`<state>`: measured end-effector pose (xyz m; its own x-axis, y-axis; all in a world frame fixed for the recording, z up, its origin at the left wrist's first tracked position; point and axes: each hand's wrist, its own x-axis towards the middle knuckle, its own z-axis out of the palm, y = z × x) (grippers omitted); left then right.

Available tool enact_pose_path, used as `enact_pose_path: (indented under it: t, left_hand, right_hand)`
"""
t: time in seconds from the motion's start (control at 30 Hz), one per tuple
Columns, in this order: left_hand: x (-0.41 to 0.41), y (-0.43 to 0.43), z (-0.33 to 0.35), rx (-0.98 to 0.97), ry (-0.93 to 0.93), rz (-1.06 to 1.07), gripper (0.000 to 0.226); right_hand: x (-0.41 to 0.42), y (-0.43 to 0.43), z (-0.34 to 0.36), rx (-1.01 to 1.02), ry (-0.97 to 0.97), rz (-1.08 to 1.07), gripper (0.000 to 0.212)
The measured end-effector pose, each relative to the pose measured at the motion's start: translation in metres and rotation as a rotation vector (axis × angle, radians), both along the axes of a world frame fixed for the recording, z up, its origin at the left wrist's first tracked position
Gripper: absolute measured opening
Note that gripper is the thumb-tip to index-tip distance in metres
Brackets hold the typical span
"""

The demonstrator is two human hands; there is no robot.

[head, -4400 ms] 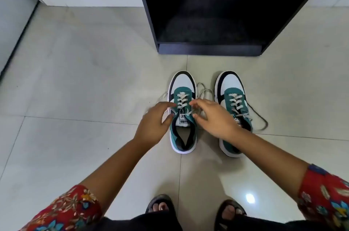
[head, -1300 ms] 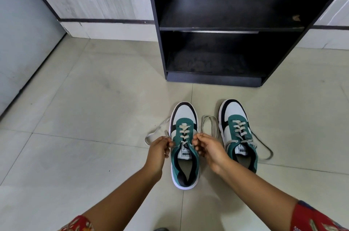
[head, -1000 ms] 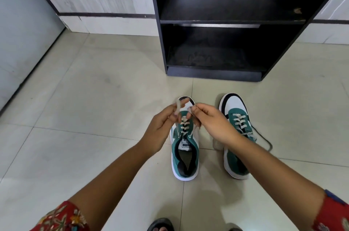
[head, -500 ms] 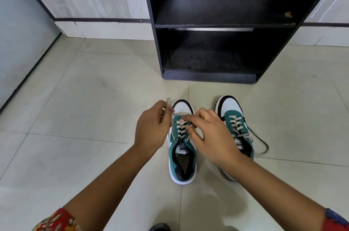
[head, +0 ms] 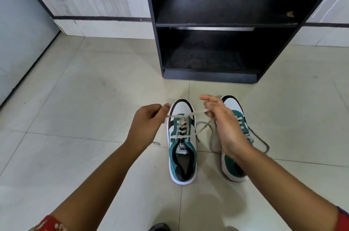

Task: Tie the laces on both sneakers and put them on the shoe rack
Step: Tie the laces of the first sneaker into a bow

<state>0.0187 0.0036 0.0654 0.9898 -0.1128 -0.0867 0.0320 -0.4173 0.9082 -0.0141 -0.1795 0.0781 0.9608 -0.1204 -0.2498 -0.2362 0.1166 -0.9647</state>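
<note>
Both hands pinch the lace [head: 190,114] of the left sneaker [head: 182,142], left hand [head: 149,123] left, right hand [head: 224,123] right. The right sneaker [head: 234,136] stands beside it, near the shoe rack [head: 217,23].

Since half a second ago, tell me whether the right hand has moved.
Yes. The right hand swung rightward off the left sneaker, now over the right sneaker, pulling lace.

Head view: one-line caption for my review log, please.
Both hands, left hand and right hand, pull the left sneaker's laces taut before the empty shoe rack.
</note>
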Motion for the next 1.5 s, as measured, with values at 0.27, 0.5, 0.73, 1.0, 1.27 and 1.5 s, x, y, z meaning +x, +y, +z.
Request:
enact_pose_path:
  t: [0.27, 0.5, 0.73, 1.0, 1.27, 1.5]
  left_hand:
    - [-0.003, 0.026, -0.038, 0.234, 0.013, 0.292, 0.04]
    - [-0.016, 0.074, -0.085, 0.841, 0.268, 0.084, 0.006]
    - [-0.027, 0.034, -0.084, 0.536, -0.067, -0.25, 0.033]
    - [-0.038, 0.006, -0.077, 0.487, -0.183, -0.261, 0.008]
    - [-0.039, 0.012, -0.074, 0.454, -0.188, -0.267, 0.011]
    - [-0.041, 0.021, -0.077, 0.47, -0.207, -0.248, 0.013]
  right_hand:
    - [0.008, -0.042, -0.016, -0.081, 0.161, -0.14, 0.041]
    - [-0.012, -0.039, -0.046, -1.012, 0.189, 0.494, 0.019]
    - [-0.017, -0.011, -0.055, -1.205, -0.03, 0.656, 0.031]
    - [-0.031, 0.001, -0.076, -0.692, 0.069, 0.436, 0.015]
    - [-0.03, 0.002, -0.079, -0.829, 0.047, 0.597, 0.019]
    - [-0.03, 0.001, -0.094, -0.513, 0.19, 0.385, 0.037]
